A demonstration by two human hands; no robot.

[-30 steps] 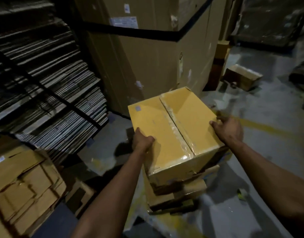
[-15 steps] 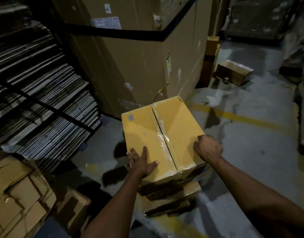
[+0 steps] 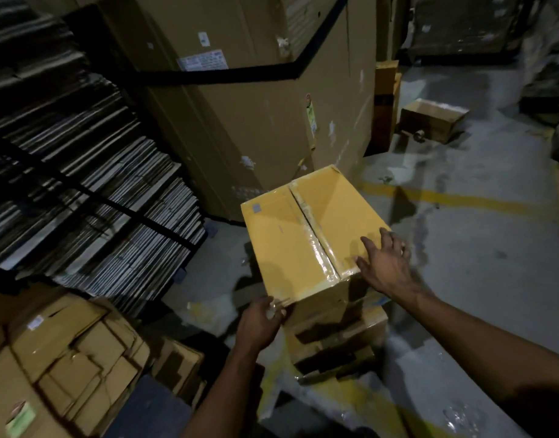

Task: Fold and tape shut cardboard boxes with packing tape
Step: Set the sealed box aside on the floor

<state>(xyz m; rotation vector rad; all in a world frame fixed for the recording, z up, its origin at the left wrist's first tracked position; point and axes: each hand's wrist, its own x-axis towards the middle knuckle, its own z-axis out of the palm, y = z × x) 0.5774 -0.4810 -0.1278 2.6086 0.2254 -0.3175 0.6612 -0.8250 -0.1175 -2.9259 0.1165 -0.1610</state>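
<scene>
Head view, the only one we have: the cardboard box [image 3: 306,235] sits on a low stack of flattened cardboard [image 3: 338,343] on the warehouse floor [image 3: 461,263], close to the foot of a tall strapped carton [image 3: 240,105]. Its top flaps are down and a strip of clear packing tape [image 3: 313,238] runs along the centre seam, far edge to near edge. The right hand [image 3: 384,263] lies spread, fingers straight, on the box's near right corner. The left hand [image 3: 261,324] is curled at the near left corner, thumb and fingers seeming to pinch the edge there; whether it holds a tape end I can't tell, it's too dim. To my eye the sealing of this seam is as good as done, and this looks like smoothing down or taking hold. The next move, I'd judge, calls for a firm grip on both sides to lift or turn the box. Bundled flat cardboard sheets [image 3: 82,184] stand to the left.
</scene>
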